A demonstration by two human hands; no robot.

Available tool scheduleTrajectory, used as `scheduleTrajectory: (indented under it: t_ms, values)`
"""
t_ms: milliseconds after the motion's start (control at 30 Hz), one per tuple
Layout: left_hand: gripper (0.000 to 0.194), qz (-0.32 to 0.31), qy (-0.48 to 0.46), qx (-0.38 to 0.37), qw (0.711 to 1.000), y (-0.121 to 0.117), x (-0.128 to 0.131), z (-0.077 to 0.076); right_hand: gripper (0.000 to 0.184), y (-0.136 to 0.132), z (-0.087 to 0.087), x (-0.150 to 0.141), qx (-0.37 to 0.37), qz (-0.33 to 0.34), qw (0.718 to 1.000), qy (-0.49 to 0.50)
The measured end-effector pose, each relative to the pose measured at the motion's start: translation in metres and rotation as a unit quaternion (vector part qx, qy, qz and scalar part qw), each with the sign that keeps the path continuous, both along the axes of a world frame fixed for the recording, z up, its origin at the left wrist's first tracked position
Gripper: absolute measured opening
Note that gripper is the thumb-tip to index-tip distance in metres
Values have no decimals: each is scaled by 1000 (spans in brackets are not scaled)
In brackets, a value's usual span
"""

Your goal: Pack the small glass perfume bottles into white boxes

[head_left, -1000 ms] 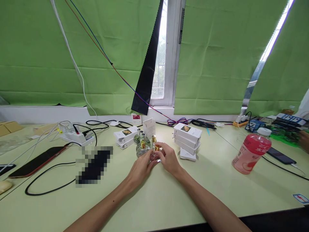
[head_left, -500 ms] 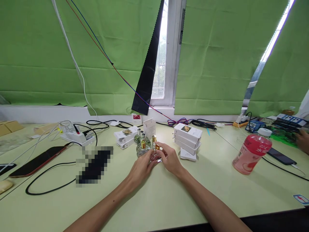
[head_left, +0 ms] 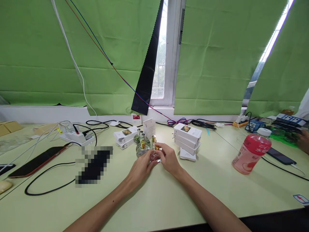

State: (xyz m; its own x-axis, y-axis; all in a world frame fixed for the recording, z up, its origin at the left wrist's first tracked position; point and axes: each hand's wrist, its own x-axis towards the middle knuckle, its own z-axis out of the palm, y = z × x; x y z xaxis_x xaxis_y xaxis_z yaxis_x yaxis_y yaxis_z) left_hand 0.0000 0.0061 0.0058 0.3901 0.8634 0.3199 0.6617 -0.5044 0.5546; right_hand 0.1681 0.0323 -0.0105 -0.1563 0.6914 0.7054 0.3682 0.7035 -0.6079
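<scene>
A small glass perfume bottle with a gold cap and a pinkish body (head_left: 154,156) stands on the table between my hands. My left hand (head_left: 141,164) is closed on its near left side, low on the glass. From the right, my right hand (head_left: 171,158) curls its fingers around the same bottle, with the index finger by the cap; the fingers partly hide the glass. Just behind and to the left stand several other glass perfume bottles (head_left: 141,152) with gold and silver caps, close together. A white folded card (head_left: 149,127) is upright behind them.
White boxes (head_left: 187,132) are stacked to the right, more white boxes (head_left: 125,134) lie at the left. A pink drink bottle (head_left: 252,151) stands further right. Phones, a power strip (head_left: 76,138) and cables lie on the left. Another person's hand (head_left: 303,139) shows at the far right.
The right index finger has shifted slightly at the bottle's gold cap, which shows more plainly. Both hands otherwise stay in the same place around the bottle.
</scene>
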Motion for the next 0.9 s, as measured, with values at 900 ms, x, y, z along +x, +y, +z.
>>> scheduleTrajectory:
  t_ms: [900]
  values:
    - [15,3,8,12,1000,1,0,-4,25,-6,1,0,2,-25,1000,-19]
